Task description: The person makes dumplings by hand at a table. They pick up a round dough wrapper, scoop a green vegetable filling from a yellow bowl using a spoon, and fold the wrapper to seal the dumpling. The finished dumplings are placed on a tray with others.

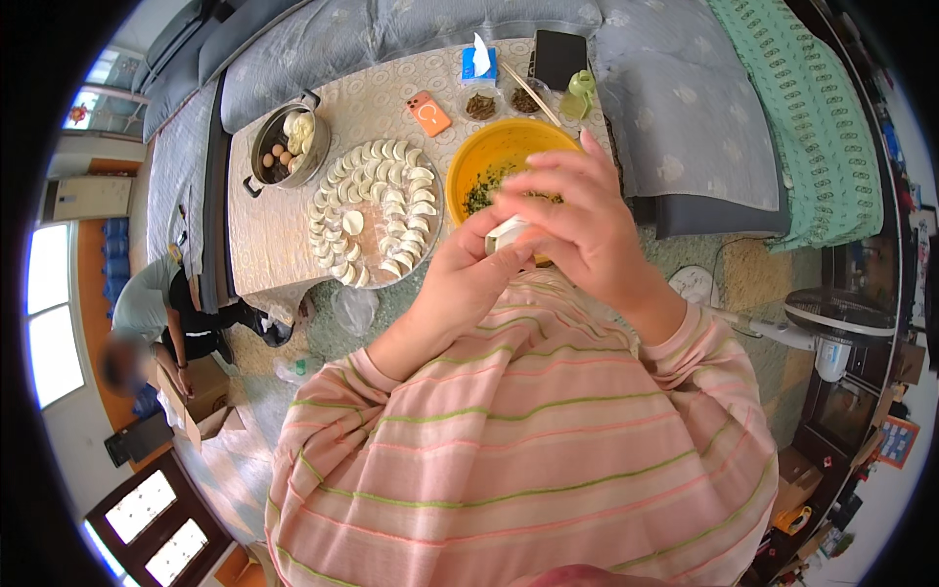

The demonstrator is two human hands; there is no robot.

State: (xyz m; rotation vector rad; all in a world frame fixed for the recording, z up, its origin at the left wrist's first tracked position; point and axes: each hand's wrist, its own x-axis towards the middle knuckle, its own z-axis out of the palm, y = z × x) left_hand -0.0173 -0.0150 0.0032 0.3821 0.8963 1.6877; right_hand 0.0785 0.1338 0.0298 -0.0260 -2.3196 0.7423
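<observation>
A white dough wrapper (506, 231) is held in my left hand (473, 253), its thumb and fingers around the edge. My right hand (579, 220) touches the wrapper from the other side, its raised fingers slightly blurred. Whether there is filling in the dough cannot be told. Both hands are over the near rim of a yellow bowl (458, 158), which holds chopped green filling (480, 192). Left of the bowl lies a round tray (374, 260) bearing rows of crescent dumplings (396, 174), with a flat round wrapper (353, 222) among them.
A steel pot (317, 150) with eggs stands left on the covered table (257, 242). Behind the bowl are an orange phone (428, 114), two small dishes, chopsticks (532, 94), a tissue box (479, 66) and a green bottle (578, 99). A person bends over a cardboard box (207, 385) at left; a fan (840, 312) stands right.
</observation>
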